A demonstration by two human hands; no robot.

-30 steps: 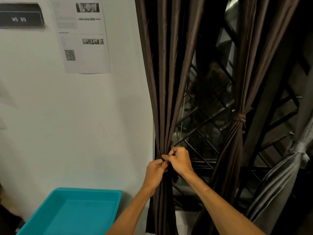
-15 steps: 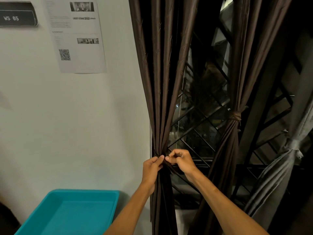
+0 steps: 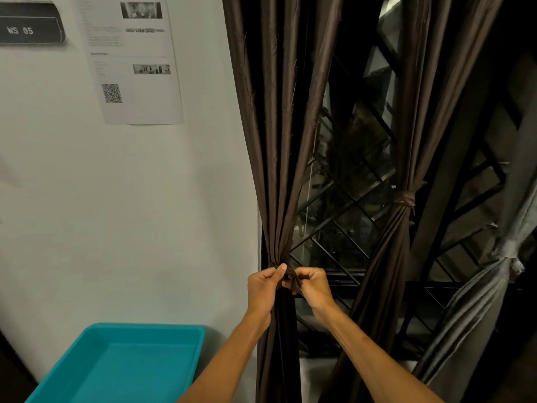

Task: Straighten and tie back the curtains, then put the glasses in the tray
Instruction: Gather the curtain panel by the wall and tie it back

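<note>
Both hands pinch the brown tie-back's ends, left hand (image 3: pixel 263 286) and right hand (image 3: pixel 315 286) meeting at the gathered waist of the left curtain (image 3: pixel 279 170) beside the wall. Cinch evenly, keeping pleats bunched. Its long axis hangs vertical; the turquoise tray (image 3: pixel 200 335) sits lower left.

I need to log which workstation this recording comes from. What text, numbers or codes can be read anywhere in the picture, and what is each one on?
"WS 05": white letters on the dark wall sign at upper left.
Paper sheet taped to the wall: its printed lines and headings are too small and blurred to read.
QR code on that sheet: visible, no readable text.
Teal tray, curtains and window: no text seen.
</note>
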